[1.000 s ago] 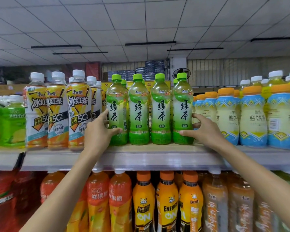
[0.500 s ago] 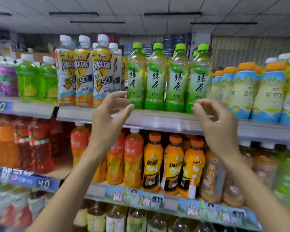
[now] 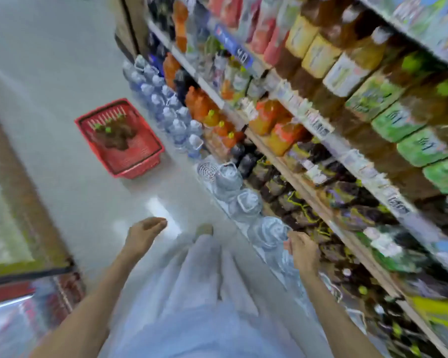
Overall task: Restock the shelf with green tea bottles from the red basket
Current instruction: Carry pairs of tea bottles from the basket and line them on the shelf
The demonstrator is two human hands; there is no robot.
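View swung down and left vs. 0.5 s ago: then both hands were up at the shelf edge by the green tea row, now they hang low at hip level and the camera looks along the aisle floor (image 3: 70,192). Left hand (image 3: 144,232) empty, fingers loosely together, slightly curled, over bare floor. Right hand (image 3: 304,251) empty too, fingers loosely curled, not pinching anything, just beside the big water jugs (image 3: 243,200) lined along the shelf base; touching or not, can't tell (blur). Red basket (image 3: 137,153) sits on the floor ahead, well apart from both hands, near the shrink-wrapped water bottles (image 3: 166,109). Inside it: green tea bottles (image 3: 111,129), a few green caps visible over dark bodies, count unclear. Judgement: placing/straightening step at the top shelf is done for that batch; person is turning back to the basket for the next load, so restock is partway, stock left to move. Next needs a walk fwd + bend to reach the basket. Writing: heavy motion blur. Shelf (image 3: 305,200) price tags show dark digits, unreadable; green-label bottles (image 3: 422,148) at right carry a dark character, not legible. No brand readable in this frame.
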